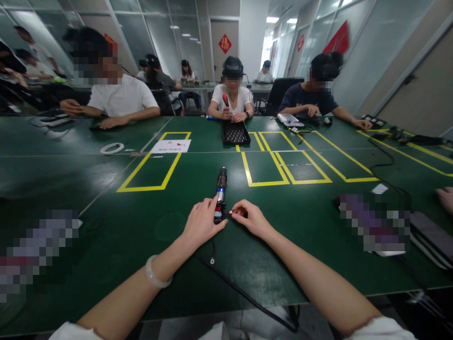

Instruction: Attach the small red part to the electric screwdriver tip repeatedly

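A slim cylindrical power tool (221,182) lies on the green table, its dark tip pointing away from me, with a blue band and a silver section along its body. My left hand (201,218) is closed around its near end, fingers along the left side and thumb at the bottom. Some red and grey parts show at that end. Just to the right, my right hand (250,218) pinches a small red piece (230,213), close beside the tool; its exact kind is too small to tell. A black cable (240,285) with a ring terminal (212,260) near it runs toward me.
Yellow tape rectangles (164,188) mark the table (297,264). A white sheet (171,146), a white ring (112,148) and a black tray of small parts (226,140) lie farther off. Co-workers sit across. Blurred items lie at far left and right.
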`<action>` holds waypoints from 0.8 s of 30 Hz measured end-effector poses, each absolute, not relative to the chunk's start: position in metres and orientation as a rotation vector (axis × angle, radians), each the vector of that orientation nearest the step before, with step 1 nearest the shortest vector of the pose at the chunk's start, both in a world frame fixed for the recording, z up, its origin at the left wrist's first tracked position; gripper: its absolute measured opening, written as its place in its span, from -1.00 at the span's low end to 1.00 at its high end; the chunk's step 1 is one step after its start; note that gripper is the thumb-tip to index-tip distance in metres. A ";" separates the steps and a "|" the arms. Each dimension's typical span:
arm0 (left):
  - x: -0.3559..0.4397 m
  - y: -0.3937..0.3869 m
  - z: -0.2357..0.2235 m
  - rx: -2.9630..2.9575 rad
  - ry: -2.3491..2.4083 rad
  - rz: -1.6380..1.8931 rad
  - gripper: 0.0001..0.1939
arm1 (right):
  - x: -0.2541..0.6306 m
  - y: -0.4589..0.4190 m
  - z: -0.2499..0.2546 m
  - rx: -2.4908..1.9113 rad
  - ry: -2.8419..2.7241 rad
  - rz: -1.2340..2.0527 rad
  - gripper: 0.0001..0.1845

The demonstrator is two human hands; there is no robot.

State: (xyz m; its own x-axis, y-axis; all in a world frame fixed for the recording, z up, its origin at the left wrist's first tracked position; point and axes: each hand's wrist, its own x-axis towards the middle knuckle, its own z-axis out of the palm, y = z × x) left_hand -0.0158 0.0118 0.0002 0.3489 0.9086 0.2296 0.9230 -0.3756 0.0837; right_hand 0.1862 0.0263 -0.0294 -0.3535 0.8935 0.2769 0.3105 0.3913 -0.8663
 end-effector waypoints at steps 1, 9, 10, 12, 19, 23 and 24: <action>-0.012 0.009 -0.001 -2.551 -1.701 -0.385 -0.27 | 0.187 0.027 -0.029 -1.045 -1.871 0.927 -0.90; -0.007 0.004 -0.003 -2.607 -1.638 -0.452 -0.28 | 0.186 0.028 -0.031 -1.051 -1.897 0.898 -0.87; -0.007 0.004 -0.003 -2.606 -1.637 -0.454 -0.28 | 0.185 0.027 -0.031 -1.050 -1.901 0.895 -0.86; -0.007 0.004 -0.003 -2.600 -1.635 -0.451 -0.28 | 0.184 0.028 -0.031 -1.047 -1.912 0.880 -0.86; -0.005 0.002 -0.002 -2.600 -1.657 -0.451 -0.30 | 0.183 0.028 -0.030 -1.036 -1.960 0.822 -0.88; -0.004 0.001 -0.002 -2.586 -1.713 -0.427 -0.28 | 0.187 0.027 -0.029 -1.006 -1.968 0.794 -0.87; -0.004 0.001 -0.001 -2.582 -1.723 -0.417 -0.28 | 0.187 0.027 -0.029 -1.009 -1.972 0.797 -0.87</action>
